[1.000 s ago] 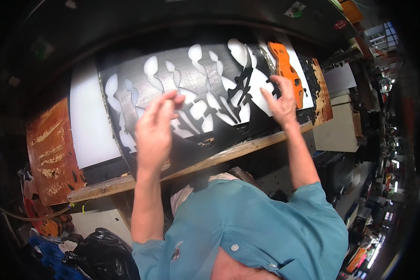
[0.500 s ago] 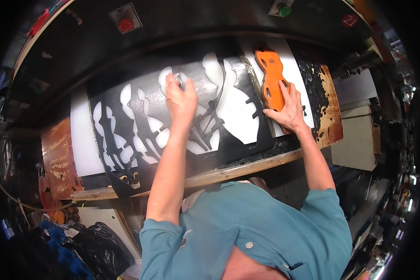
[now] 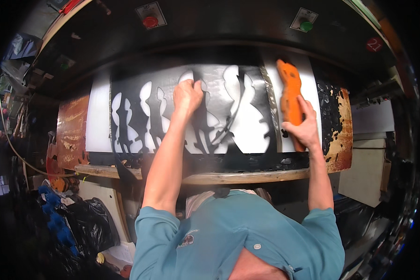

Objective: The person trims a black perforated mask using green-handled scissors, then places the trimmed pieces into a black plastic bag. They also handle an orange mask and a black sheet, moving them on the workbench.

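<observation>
My right hand (image 3: 305,128) grips the lower part of an orange cutting die (image 3: 291,100), thumb on one side and fingers on the other. The die is long with a wavy outline, slightly blurred, and stands over a white board strip at the right. My left hand (image 3: 187,97) is closed, fingers curled down at a black sheet (image 3: 170,74) full of cut-out shapes. What its fingers pinch, if anything, is hidden. White board (image 3: 242,126) shows through the curved openings, and narrow black strips run between them toward the front edge.
A wooden rail (image 3: 238,178) runs along the bench front, with black scraps behind it. Worn brown boards (image 3: 72,133) flank the work area. Above hangs a dark machine beam (image 3: 228,23) with a red button (image 3: 150,22) and a green button (image 3: 306,26). Black bags (image 3: 95,224) lie lower left.
My left hand's fingers have curled down onto the black sheet from a looser pose. My right hand has wrapped further round the die, which now looks turned more on its side. The view has shifted.
</observation>
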`<action>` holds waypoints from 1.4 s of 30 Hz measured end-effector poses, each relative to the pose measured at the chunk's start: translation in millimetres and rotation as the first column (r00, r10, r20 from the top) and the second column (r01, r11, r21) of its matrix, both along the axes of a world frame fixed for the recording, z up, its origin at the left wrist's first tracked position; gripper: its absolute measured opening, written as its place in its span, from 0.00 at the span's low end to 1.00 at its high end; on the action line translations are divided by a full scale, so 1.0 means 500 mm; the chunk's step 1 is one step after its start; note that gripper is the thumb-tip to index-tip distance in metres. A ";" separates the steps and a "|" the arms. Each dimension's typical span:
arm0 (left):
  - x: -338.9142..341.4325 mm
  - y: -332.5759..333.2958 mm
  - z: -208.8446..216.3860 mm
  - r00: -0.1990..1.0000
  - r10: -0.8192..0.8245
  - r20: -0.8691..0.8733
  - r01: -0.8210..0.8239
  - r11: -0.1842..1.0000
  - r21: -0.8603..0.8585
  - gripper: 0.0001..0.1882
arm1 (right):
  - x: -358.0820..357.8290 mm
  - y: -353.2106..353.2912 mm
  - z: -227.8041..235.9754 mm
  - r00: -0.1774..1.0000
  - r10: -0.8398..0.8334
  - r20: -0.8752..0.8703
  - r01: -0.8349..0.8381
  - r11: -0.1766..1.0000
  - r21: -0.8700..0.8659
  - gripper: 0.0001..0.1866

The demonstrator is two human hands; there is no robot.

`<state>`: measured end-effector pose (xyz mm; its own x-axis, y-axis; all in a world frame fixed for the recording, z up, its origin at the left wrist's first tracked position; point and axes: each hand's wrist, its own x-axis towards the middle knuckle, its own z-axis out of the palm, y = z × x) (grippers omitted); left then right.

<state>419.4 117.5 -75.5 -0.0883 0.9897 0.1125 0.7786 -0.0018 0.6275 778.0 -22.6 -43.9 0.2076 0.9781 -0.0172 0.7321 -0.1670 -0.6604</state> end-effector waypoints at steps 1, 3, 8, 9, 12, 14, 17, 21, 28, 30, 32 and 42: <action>0.001 -0.026 0.001 1.000 -0.019 -0.012 0.019 1.000 -0.002 0.20 | 0.013 -0.003 0.013 0.971 0.053 -0.233 -0.035 0.996 0.084 0.57; 0.006 -0.082 0.002 0.997 -0.074 0.002 0.073 0.994 0.078 0.19 | 0.027 -0.019 0.038 0.792 -0.020 -0.611 0.021 1.000 -0.006 0.54; 0.015 -0.205 0.015 0.958 -0.285 0.014 0.282 0.954 0.099 0.13 | -0.020 -0.072 0.085 0.664 -0.030 -0.747 0.144 0.986 0.089 0.58; 0.018 -0.227 0.020 0.941 -0.335 0.039 0.330 0.939 0.102 0.13 | -0.039 -0.080 0.095 0.646 -0.022 -0.763 0.155 0.983 0.102 0.60; 0.036 -0.299 0.034 0.915 -0.379 0.138 0.391 0.918 -0.068 0.13 | -0.094 -0.076 0.128 0.669 -0.022 -0.742 0.114 0.991 0.073 0.63; 0.041 -0.334 0.037 0.892 -0.419 0.167 0.436 0.897 -0.079 0.13 | -0.134 -0.065 0.144 0.661 0.011 -0.750 0.058 0.996 0.067 0.61; 0.037 -0.364 0.024 0.869 -0.454 0.198 0.482 0.867 -0.125 0.14 | -0.194 -0.032 0.146 0.674 0.060 -0.736 -0.041 0.998 0.044 0.60; 0.026 -0.378 0.018 0.831 -0.494 0.254 0.533 0.839 -0.110 0.12 | -0.267 0.013 0.122 0.663 0.106 -0.741 -0.187 0.982 -0.028 0.54; -0.189 -0.354 0.129 0.816 -0.328 0.477 0.348 0.936 0.048 0.15 | -0.393 0.058 0.015 0.939 0.327 0.109 -0.337 0.938 0.082 0.52; -0.317 -0.288 0.124 0.988 -0.031 0.152 0.001 0.981 0.194 0.16 | -0.415 0.056 -0.006 0.872 0.349 0.344 -0.392 0.918 0.061 0.54; -0.417 -0.238 0.106 0.955 0.145 -0.260 -0.095 0.976 0.194 0.20 | -0.413 0.051 -0.015 0.869 0.343 0.357 -0.395 0.915 0.082 0.56; -0.492 -0.144 0.035 0.931 0.326 0.161 -0.314 0.944 -0.098 0.18 | -0.405 0.044 0.000 0.877 0.379 0.297 -0.414 0.908 0.065 0.52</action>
